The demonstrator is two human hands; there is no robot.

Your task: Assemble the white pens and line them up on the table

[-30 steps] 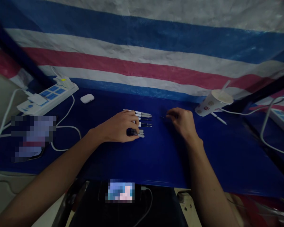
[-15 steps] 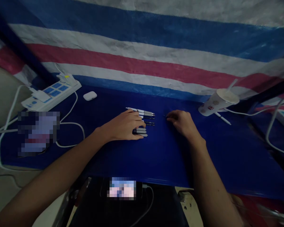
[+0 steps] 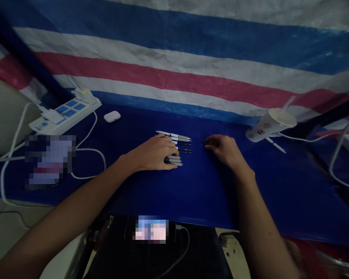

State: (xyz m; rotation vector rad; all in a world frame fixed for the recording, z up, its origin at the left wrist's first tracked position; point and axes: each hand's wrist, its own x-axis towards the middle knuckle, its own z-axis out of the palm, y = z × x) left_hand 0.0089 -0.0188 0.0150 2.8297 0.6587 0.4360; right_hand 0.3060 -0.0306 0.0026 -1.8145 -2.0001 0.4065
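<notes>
— What are your hands doing?

— My left hand (image 3: 152,153) lies palm down, fingers together and curled over the row of white pens (image 3: 182,138). My right hand (image 3: 225,151) rests on the table covering (image 3: 209,197), well apart from the left, its fingertips bunched together.

— Is the left one gripping the pens?

— I can't tell. My fingertips (image 3: 173,159) are on the nearest pens, but they may only be resting there.

— And where do the pens lie?

— Side by side on the blue covering, between my hands and closer to the left one, with their dark tips pointing right.

— What's at your right fingertips?

— A small dark bit (image 3: 205,142), touching them. I can't tell whether it's held.

— What's farther off?

— To the left, a white power strip (image 3: 65,116) and a white earbud case (image 3: 112,116). To the right, a paper cup (image 3: 270,124) lying tilted, with a loose white pen (image 3: 275,145) just beside it. Behind everything hangs a striped tarpaulin (image 3: 174,66).
</notes>
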